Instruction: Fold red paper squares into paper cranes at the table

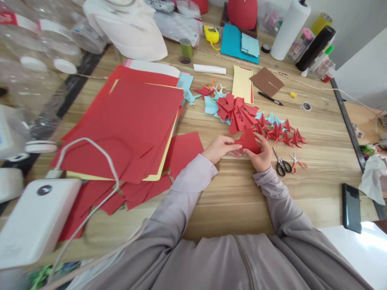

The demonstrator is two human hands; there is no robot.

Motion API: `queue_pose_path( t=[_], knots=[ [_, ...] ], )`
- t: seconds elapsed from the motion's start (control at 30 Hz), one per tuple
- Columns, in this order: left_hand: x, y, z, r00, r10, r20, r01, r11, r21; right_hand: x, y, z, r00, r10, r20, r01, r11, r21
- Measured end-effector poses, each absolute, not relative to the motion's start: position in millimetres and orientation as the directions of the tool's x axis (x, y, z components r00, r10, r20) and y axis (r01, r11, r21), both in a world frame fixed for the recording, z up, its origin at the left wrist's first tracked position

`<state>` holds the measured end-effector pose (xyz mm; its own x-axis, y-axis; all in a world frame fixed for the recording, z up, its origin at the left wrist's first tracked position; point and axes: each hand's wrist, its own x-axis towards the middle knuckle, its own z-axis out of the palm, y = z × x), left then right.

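Observation:
A folded piece of red paper (249, 141) is held between my two hands, a little above the wooden table. My left hand (220, 148) pinches its left corner between thumb and fingers. On the other side, my right hand (260, 154) grips its right and lower edge, with the thumb in front and the fingers partly behind. Just beyond the hands lies a pile of folded red paper pieces (236, 109). Several pointed red paper figures (276, 132) sit to the right of that pile, with light blue ones (273, 119) among them.
Large red sheets (142, 117) are stacked at the left, beside a white power bank (39, 217) with a cable. Black scissors (283, 166) and orange scissors (297, 162) lie right of my hands. A phone (351, 207) rests at the far right.

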<state>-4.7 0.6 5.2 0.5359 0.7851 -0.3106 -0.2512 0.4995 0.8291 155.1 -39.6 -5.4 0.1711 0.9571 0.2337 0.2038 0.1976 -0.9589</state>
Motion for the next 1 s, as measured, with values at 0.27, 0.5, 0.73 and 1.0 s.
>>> queue_pose_path(
  t=[0.27,0.5,0.73,1.0],
  knots=[
    [-4,1,5,0.477,0.819,-0.318,-0.393,0.523,0.757,156,-35,-7,0.217,0.969,0.115,0.008,0.116,-0.993],
    [1,0,5,0.399,0.862,-0.313,-0.441,0.479,0.759,153,-34,-8,0.185,0.977,0.105,-0.046,0.115,-0.992],
    [6,-4,6,0.431,0.859,-0.277,-0.409,0.460,0.788,148,-34,-7,0.234,0.967,0.104,-0.049,0.118,-0.992],
    [2,-3,5,0.461,0.858,-0.224,-0.335,0.402,0.852,150,-35,-4,0.241,0.966,0.089,-0.017,0.096,-0.995]
  ],
)
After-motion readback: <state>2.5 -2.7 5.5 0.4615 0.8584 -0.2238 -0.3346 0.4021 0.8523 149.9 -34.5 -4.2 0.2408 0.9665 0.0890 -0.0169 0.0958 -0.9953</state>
